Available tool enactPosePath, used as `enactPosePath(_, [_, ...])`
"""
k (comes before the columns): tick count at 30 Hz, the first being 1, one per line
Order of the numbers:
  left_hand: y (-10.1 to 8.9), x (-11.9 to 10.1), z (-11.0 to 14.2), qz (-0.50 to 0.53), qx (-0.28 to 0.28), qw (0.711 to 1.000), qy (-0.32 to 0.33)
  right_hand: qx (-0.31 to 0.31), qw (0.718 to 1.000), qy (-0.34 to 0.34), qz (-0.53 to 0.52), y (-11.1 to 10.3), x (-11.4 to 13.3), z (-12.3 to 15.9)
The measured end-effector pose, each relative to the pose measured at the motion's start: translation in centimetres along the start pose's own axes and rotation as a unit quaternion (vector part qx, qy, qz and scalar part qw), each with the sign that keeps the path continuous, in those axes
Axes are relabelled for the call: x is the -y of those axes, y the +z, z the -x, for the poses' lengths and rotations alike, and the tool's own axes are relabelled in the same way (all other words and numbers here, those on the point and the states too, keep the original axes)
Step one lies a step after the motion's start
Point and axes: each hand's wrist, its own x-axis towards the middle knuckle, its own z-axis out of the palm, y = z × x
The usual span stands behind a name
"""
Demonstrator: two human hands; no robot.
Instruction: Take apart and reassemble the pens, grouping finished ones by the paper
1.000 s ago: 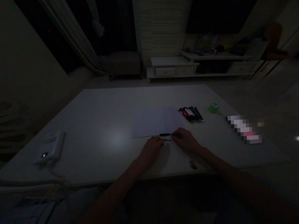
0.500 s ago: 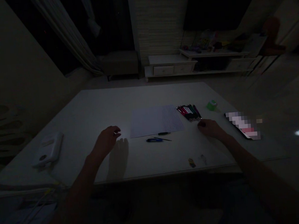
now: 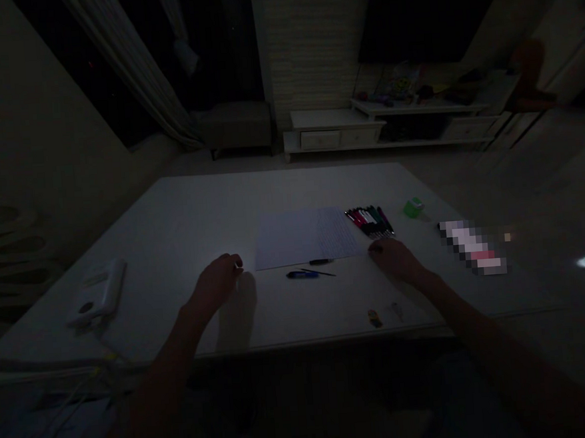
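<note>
Dim light covers a white table, where a sheet of paper (image 3: pixel 288 238) lies with handwriting on its right part. My left hand (image 3: pixel 220 279) is left of the sheet, fingers bent and a small gap between thumb and forefinger; I see nothing held in it. My right hand (image 3: pixel 394 257) is at the sheet's lower right corner with its fingers drawn together. Whether they grip the corner is too dark to tell. Along the sheet's near edge lie a black pen (image 3: pixel 320 262), a blue pen (image 3: pixel 302 275) and a thin dark stick (image 3: pixel 326 272).
Several pens (image 3: pixel 370 221) lie in a row right of the sheet. Beyond are a green container (image 3: pixel 413 207) and a blurred-out phone-like object (image 3: pixel 472 246). A small yellow item (image 3: pixel 374 318) lies near the front edge. A white device (image 3: pixel 97 291) with a cable stands at the left.
My right hand has moved left, from below the row of pens to the sheet's corner. My left hand has shifted slightly right and nearer, its thumb and forefinger closer together.
</note>
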Motion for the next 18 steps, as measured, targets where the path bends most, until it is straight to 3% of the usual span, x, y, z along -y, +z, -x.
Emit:
enactPosePath(5, [3.2,-2.5,-1.4,-0.003,0.033,0.998,0.048,0.036,0.985,-0.121,-0.114,1.5,6.1,0.4])
enactPosePath(8, [5.8,-4.1,-1.8,-0.028,0.027,0.991,0.131,0.069,0.981,-0.148,-0.105,2.6,8.3,0.4])
enactPosePath(12, [7.6,-5.1,-2.1,-0.071,0.042,0.984,0.156,0.093,0.982,-0.144,-0.082,3.8,9.4,-0.2])
enactPosePath(18, [8.1,-5.3,-2.2,-0.126,0.040,0.980,0.149,0.075,0.983,-0.165,-0.022,3.9,10.0,0.0])
